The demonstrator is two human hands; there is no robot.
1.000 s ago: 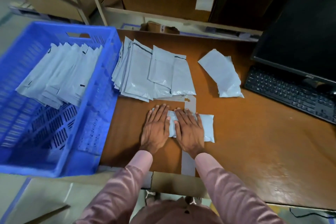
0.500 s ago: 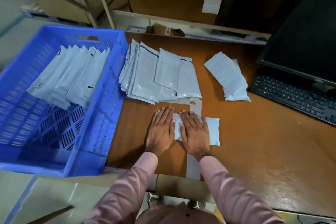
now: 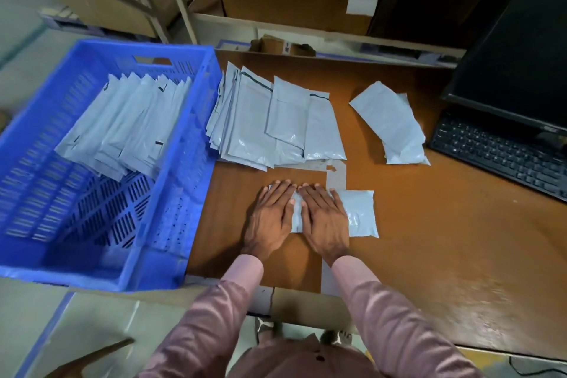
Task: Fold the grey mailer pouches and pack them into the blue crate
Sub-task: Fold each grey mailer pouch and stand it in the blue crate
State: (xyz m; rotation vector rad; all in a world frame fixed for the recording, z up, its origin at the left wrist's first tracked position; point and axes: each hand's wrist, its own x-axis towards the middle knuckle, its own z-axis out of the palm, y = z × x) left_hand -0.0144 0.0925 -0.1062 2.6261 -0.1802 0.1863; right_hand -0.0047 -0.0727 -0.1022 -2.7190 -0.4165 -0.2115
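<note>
fingers (image 3: 283, 193) flat | both hands press folded pouch (image 3: 360, 213) | table (image 3: 429, 239)

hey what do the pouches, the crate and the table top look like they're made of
Pouches: thin grey plastic film, likely poly; glossy highlights and soft wrinkles show. Both hands, left and right, press one flat.
Crate: moulded blue plastic, judging by its slotted walls and uniform colour.
Table: brown, smooth, slightly shiny; probably laminate or varnished wood, cannot tell which.
</note>
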